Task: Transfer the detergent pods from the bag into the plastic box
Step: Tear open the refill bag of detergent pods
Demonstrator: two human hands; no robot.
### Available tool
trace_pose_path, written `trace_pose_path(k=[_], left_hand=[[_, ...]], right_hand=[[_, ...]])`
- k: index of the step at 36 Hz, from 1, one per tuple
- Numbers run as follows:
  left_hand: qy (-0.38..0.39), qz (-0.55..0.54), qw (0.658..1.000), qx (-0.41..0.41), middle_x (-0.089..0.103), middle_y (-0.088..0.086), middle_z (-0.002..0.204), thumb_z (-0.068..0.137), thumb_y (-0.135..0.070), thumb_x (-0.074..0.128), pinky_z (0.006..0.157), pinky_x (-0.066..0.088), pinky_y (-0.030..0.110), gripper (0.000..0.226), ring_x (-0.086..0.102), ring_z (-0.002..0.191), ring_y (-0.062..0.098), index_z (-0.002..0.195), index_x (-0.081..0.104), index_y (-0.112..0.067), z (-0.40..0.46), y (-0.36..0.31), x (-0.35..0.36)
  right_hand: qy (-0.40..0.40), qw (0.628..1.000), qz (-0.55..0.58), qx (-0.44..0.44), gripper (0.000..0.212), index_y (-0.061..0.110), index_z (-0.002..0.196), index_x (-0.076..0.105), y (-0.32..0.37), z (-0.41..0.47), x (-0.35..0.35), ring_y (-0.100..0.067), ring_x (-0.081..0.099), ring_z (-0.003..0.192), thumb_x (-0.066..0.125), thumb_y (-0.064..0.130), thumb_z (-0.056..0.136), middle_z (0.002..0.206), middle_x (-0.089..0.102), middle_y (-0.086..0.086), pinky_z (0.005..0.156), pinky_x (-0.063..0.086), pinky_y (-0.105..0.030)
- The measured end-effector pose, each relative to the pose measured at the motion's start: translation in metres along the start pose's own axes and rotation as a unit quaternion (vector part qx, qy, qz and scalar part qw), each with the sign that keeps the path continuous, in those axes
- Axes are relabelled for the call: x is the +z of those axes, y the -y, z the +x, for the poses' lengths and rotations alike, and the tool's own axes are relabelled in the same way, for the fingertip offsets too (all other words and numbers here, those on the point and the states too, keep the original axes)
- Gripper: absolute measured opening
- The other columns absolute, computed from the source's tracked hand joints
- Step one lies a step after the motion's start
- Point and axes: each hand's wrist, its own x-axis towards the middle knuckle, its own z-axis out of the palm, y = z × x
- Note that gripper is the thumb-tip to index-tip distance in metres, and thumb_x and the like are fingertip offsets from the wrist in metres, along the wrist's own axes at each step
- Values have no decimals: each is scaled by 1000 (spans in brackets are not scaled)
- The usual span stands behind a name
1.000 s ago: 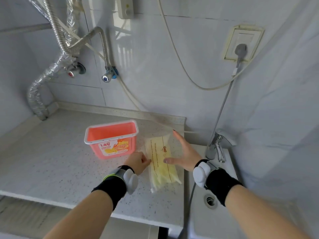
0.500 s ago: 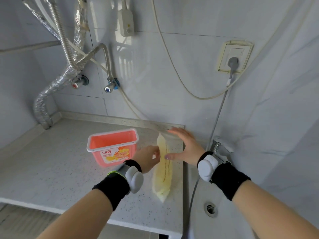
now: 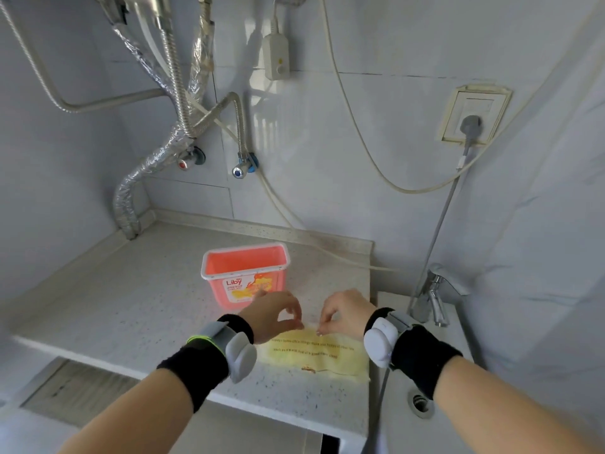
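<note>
bag [image 3: 314, 353] of detergent pods lies flat on the countertop [image 3: 131, 306], just in front of the open pink plastic box [image 3: 246, 273]. left hand [image 3: 273, 314] and right hand [image 3: 345, 311] each pinch its far edge.

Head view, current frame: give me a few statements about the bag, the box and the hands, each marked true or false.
1. The pink box stands open on the counter. True.
2. The yellow bag is held upright above the box. False: it lies flat on the counter, nearer the person than the box.
3. Both the left hand and the right hand pinch the bag's far edge. True.
4. The bag lies in the sink. False: it rests on the counter beside the sink.
5. The box is visibly full of pods. False: only its pink inner wall shows; no pods are visible.
</note>
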Motion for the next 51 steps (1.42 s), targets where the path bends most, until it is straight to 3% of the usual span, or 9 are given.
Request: trace_pose_path(k=[5, 10, 14, 19, 28, 34, 39, 46, 51], left_hand=[[19, -10, 998, -63, 62, -9, 114, 78, -46, 70, 96, 37, 26, 41, 53, 106, 9, 111, 64, -23, -11, 17, -14], [39, -50, 995, -79, 68, -4, 104, 86, -37, 64, 92, 47, 27, 23, 61, 96, 11, 95, 68, -16, -20, 32, -25], [2, -65, 995, -74, 64, -7, 97, 91, -32, 58, 88, 48, 24, 19, 60, 92, 10, 98, 65, -16, -22, 29, -23], [1, -85, 991, -104, 61, -6, 100, 90, -30, 60, 88, 48, 25, 20, 58, 93, 14, 102, 62, -14, -30, 32, -14], [-43, -145, 978, -146, 65, -1, 84, 91, -17, 59, 67, 52, 21, 4, 64, 75, 14, 87, 59, -17, -38, 35, -13], [-91, -201, 966, -132, 64, -2, 79, 87, -8, 61, 62, 47, 10, 24, 60, 63, 7, 104, 46, -16, -41, 31, -17], [-99, -227, 959, -136, 67, 3, 83, 83, -2, 63, 68, 52, 24, 41, 62, 65, 15, 114, 37, -12, -45, 31, -16], [-110, -216, 959, -146, 64, -8, 72, 84, -5, 63, 71, 54, 30, 36, 62, 63, 11, 102, 35, -16, -44, 34, -12], [-113, -212, 958, -154, 68, 3, 80, 86, -7, 61, 75, 56, 37, 28, 66, 70, 19, 97, 37, -18, -41, 36, -12]], right_hand=[[-32, 999, -30, -10, 18, 23, 68, 74, -1, 2, -6, -4, 49, 78, 77, 41, 69, 63, 53, 21, 94, 29, -26], [-68, 994, -81, -9, 27, 22, 78, 76, -2, 1, -15, -8, 47, 105, 74, 47, 70, 82, 54, 23, 101, 18, -33], [-69, 994, -85, 3, 22, 31, 72, 75, -6, 0, -19, -5, 31, 116, 74, 52, 67, 103, 51, 26, 93, 10, -31], [-38, 987, -156, 18, 21, 30, 74, 74, -2, 2, -16, -11, 22, 131, 72, 51, 70, 131, 46, 21, 103, 9, -40], [-56, 990, -129, -27, 19, 35, 92, 70, 41, 26, 11, -14, 25, 129, 66, 45, 77, 132, 46, 15, 98, 11, -39], [-107, 987, -103, -64, 22, 34, 87, 72, 77, 49, 35, -11, 28, 124, 67, 51, 74, 127, 51, 16, 86, 10, -34], [-110, 985, -118, -67, 20, 32, 87, 74, 81, 59, 41, -12, 29, 125, 67, 48, 76, 125, 54, 17, 84, 9, -34], [-80, 985, -138, -63, 23, 27, 89, 75, 69, 51, 32, -11, 28, 127, 65, 45, 80, 122, 57, 17, 92, 10, -36], [-56, 983, -174, -9, 20, 26, 83, 75, 28, 27, 5, -12, 29, 125, 66, 44, 78, 117, 57, 20, 95, 11, -37]])
